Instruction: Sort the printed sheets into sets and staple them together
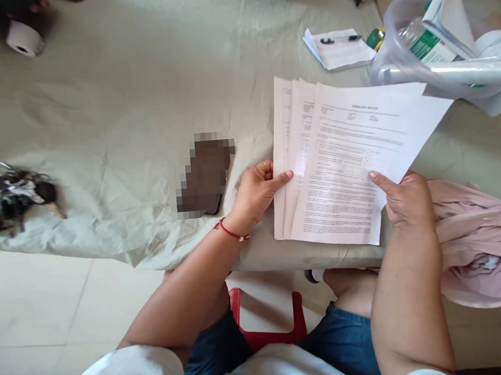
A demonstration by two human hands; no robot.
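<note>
We list one cloth-covered table (109,106), pale grey-green and creased. On it we record: one white roll (24,37), upper left; one blurred dark bundle (23,194), far left; one dark rectangular device (206,176), pixelated, near centre; loose notepaper (346,57) and one translucent tub (389,41), upper right.

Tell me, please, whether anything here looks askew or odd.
The printed sheets look askew: they fan unevenly between the left hand and right hand. The dark phone-like object is oddly pixelated. I see nothing spilled.
</note>
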